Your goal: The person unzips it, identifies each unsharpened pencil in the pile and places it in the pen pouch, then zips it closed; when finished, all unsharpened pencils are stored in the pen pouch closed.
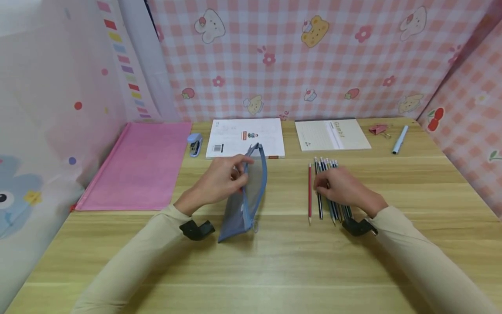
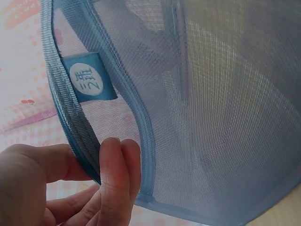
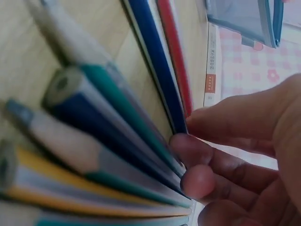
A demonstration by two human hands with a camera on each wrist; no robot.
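Desk point(image 1: 274, 261): wood top, walled by pink check cloth. A pink folder point(image 1: 137, 163) lies far left, two books point(image 1: 245, 137) at the back edge.

Pouch point(image 1: 247, 196): blue mesh, stood on edge at centre-left, mouth up. The left hand point(image 1: 219, 181) pinches its upper rim between thumb and fingers point(image 2: 117, 174); the rest hangs slack. Risk: the mesh is limp, so the mouth could sag shut or the pouch tip over if that single pinch slips.

Pencils point(image 1: 329, 192): a loose row flat on the desk, well right of the pouch, one red pencil point(image 1: 309, 192) lying slightly apart. The right hand point(image 1: 341, 187) rests over them, fingers curled down onto the shafts point(image 3: 197, 165); I cannot tell whether any is actually gripped. Risk: round shafts gathered from above may roll, fan out or drop loose, and the outlying red one is likely to be missed.
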